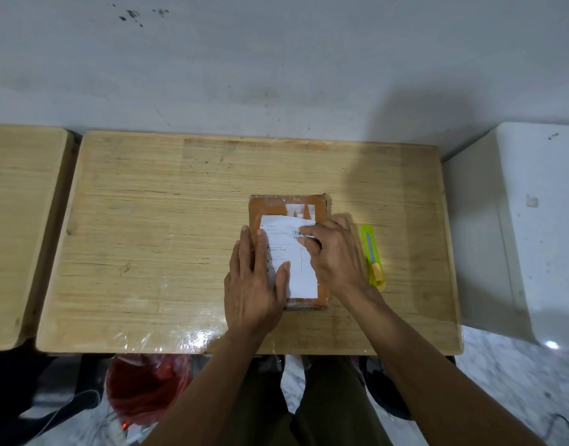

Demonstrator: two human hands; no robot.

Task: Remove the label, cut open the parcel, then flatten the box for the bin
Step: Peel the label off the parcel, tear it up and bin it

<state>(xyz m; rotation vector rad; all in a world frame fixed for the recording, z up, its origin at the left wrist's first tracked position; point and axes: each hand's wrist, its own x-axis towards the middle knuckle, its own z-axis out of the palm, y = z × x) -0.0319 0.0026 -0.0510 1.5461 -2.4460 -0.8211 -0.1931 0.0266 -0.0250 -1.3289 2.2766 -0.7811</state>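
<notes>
Parcel (pixel 288 252) lies flat, mid-worktop (pixel 148 220). My left hand (pixel 254 284) presses it w/ straight fingers so it won't slide; right hand (pixel 333 252) pinches the half-peeled label (pixel 289 252). Knife (pixel 371 252) waits beside, for cutting.

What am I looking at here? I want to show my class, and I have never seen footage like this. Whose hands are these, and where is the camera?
There is no machine: a person wears one camera on the head, looking down at their own hands. A taped parcel lies on a wooden table. The left hand presses flat on it, while the right hand pinches the white label, partly peeled at the far end. A yellow-green utility knife lies untouched to the right of the parcel.
</notes>
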